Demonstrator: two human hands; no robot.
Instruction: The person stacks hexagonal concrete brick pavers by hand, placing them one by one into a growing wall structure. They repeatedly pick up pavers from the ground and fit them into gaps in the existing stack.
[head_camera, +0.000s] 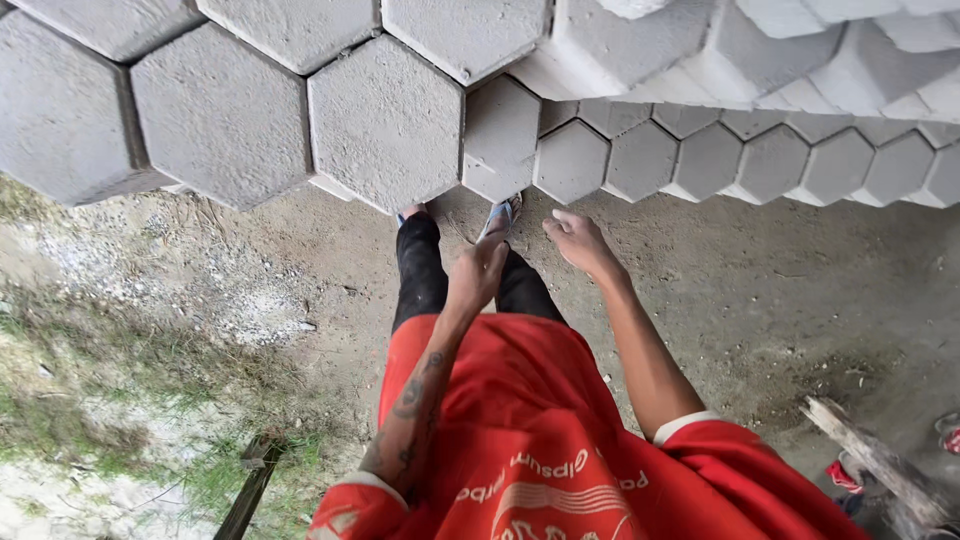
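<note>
Hexagonal blocks (385, 120) overhang bare ground just beyond left hand (478, 272) and right hand (580, 243), fingers loose, empty.

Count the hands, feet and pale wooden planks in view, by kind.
Hands: 2, left hand and right hand, both empty
Feet: 2, left foot and right foot
Plank: 1
Total: 5

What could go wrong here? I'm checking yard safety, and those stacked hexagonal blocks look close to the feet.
The stacked hexagonal concrete blocks stand on edge just above the sandalled foot; a slipping block could crush toes. Both the left hand and right hand are bare, so rough edges may scrape or pinch fingers.
</note>
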